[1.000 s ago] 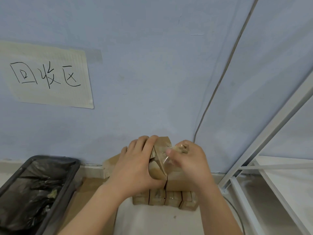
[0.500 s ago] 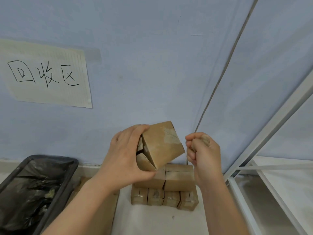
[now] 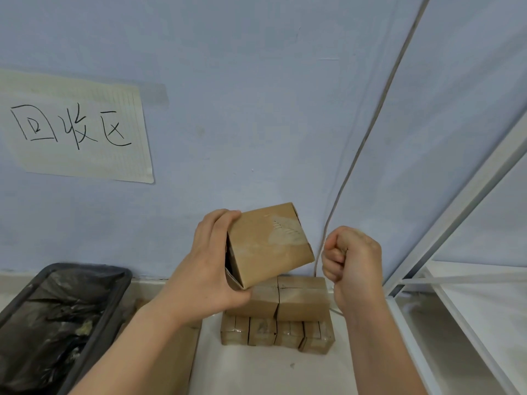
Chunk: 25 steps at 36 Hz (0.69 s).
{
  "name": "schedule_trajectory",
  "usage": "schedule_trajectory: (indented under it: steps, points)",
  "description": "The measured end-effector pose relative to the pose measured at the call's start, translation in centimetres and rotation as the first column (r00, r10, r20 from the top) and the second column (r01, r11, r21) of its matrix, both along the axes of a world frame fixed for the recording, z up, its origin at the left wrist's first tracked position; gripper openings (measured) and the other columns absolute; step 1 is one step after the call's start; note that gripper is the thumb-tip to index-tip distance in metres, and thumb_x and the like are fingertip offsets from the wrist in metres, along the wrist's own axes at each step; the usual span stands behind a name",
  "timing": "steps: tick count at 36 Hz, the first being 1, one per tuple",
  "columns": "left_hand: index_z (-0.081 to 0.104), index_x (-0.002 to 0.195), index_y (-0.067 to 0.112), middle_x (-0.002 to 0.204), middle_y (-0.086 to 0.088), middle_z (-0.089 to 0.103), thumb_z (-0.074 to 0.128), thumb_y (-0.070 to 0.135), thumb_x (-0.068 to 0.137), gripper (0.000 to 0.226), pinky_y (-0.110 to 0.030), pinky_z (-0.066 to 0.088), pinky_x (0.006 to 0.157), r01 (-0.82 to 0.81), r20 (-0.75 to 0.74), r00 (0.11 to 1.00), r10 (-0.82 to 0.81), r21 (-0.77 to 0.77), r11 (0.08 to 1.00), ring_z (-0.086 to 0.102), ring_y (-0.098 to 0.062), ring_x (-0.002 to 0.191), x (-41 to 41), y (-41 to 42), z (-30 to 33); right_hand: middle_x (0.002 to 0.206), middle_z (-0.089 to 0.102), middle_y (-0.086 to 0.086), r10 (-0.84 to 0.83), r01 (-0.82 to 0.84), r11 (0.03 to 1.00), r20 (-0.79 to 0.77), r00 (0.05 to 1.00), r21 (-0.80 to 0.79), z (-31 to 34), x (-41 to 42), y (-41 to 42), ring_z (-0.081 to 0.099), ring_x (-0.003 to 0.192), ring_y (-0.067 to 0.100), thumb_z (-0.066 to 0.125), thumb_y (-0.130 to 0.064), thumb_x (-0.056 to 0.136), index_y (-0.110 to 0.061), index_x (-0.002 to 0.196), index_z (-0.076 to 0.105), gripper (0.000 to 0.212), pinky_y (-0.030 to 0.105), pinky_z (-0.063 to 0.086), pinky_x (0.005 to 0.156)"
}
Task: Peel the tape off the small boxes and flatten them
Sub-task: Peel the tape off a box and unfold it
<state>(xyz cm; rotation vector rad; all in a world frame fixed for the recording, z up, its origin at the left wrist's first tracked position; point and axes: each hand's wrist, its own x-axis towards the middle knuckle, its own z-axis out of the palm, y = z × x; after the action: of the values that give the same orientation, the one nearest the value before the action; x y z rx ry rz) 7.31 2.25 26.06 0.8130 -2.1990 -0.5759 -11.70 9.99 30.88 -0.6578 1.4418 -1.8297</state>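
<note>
My left hand grips a small brown cardboard box, held tilted in the air; its left end is open and tape residue shows on its upper face. To the right of the box, my right hand is curled into a fist around the peeled tape, which is hidden inside it. Below both hands stands a stack of small taped boxes, two on top of a row of several.
A bin lined with a black bag stands at the lower left. Flat cardboard lies beside it on the floor. A handwritten paper sign hangs on the blue wall. A white shelf frame and a cable are on the right.
The tape came off the box into my right hand, which closed into a fist and drew away to the right. My left hand lifted the box off the stack and tilted it.
</note>
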Motion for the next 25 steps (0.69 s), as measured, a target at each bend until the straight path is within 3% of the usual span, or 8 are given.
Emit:
schedule_trajectory:
  steps: [3,6,9,12,14,18,22,25]
  points:
    - [0.017,0.134,0.042,0.131,0.024,0.018,0.069,0.044,0.05,0.099,-0.007,0.037,0.082,0.013,-0.001,1.0,-0.013,0.001,1.0,0.026,0.004,0.127,0.0,0.0,-0.1,0.045,0.019,-0.003,0.061,-0.062,0.997,-0.005,0.998,-0.039,0.0,0.1,0.0,0.012,0.041,0.009,0.047,-0.005,0.066,-0.005,0.052,0.039,0.016,0.016,0.011,0.042]
    - [0.018,0.134,0.04,0.132,0.021,0.02,0.073,0.039,0.05,0.1,-0.005,0.035,0.084,0.021,-0.005,1.0,-0.021,-0.006,1.0,0.027,0.001,0.128,0.0,-0.1,-0.2,0.05,0.02,0.0,0.174,-0.178,0.983,-0.083,0.981,-0.039,0.0,0.2,0.1,0.013,0.043,0.012,0.058,-0.011,0.076,0.001,0.071,0.05,0.016,0.019,0.014,0.04]
    - [0.02,0.134,0.04,0.133,0.02,0.021,0.073,0.04,0.05,0.099,-0.001,0.034,0.085,0.015,-0.029,0.999,-0.015,-0.002,1.0,0.028,0.0,0.129,-0.1,-0.2,-0.1,0.052,0.04,0.001,0.245,-0.253,0.967,-0.168,0.955,-0.028,-0.1,0.8,0.3,0.041,0.039,0.012,0.047,-0.015,0.098,-0.003,0.086,0.057,0.02,0.021,0.033,0.039]
    - [0.021,0.135,0.038,0.132,0.018,0.024,0.07,0.044,0.05,0.098,0.002,0.03,0.088,0.016,-0.062,0.998,-0.016,-0.003,1.0,0.028,0.0,0.128,-0.1,-0.1,0.0,0.082,0.069,0.007,0.244,-0.261,0.964,-0.198,0.949,-0.06,-0.1,1.1,0.3,0.071,0.071,0.02,0.048,-0.004,0.096,-0.005,0.098,0.064,0.016,0.021,0.055,0.059]
    - [0.021,0.135,0.038,0.132,0.017,0.024,0.07,0.045,0.05,0.098,0.002,0.028,0.09,0.018,-0.076,0.997,-0.017,0.007,1.0,0.028,0.001,0.128,0.0,-0.1,0.1,0.079,0.067,0.003,0.163,-0.186,0.98,-0.242,0.956,-0.076,-0.1,0.9,0.3,0.067,0.065,0.017,0.046,0.012,0.091,-0.011,0.086,0.069,0.032,0.019,0.051,0.057]
    - [0.021,0.137,0.035,0.132,0.017,0.026,0.071,0.047,0.051,0.1,0.0,0.028,0.092,0.018,-0.095,0.995,-0.015,0.023,1.0,0.03,0.001,0.126,0.1,0.0,0.3,0.046,0.038,-0.001,-0.038,0.021,0.997,-0.233,0.972,-0.077,0.4,0.7,0.2,0.029,0.045,0.01,0.03,0.021,0.074,-0.022,0.048,0.056,0.057,0.017,0.023,0.041]
    - [0.022,0.137,0.035,0.134,0.02,0.024,0.072,0.046,0.051,0.1,0.0,0.029,0.091,0.017,-0.111,0.994,-0.015,0.023,1.0,0.029,0.004,0.125,0.2,0.1,0.5,0.044,0.031,0.002,-0.062,0.044,0.996,-0.241,0.969,-0.08,0.7,1.3,0.6,0.022,0.038,0.006,0.036,0.002,0.059,-0.017,0.038,0.048,0.03,0.015,0.019,0.037]
    - [0.022,0.137,0.033,0.133,0.018,0.025,0.071,0.045,0.051,0.099,0.0,0.027,0.093,0.022,-0.117,0.993,-0.02,0.013,1.0,0.028,0.004,0.127,0.2,0.0,0.5,0.05,0.022,0.006,-0.044,0.035,0.999,-0.261,0.964,-0.038,0.7,1.4,0.6,0.016,0.045,0.012,0.039,-0.009,0.054,-0.008,0.045,0.035,0.01,0.019,0.015,0.042]
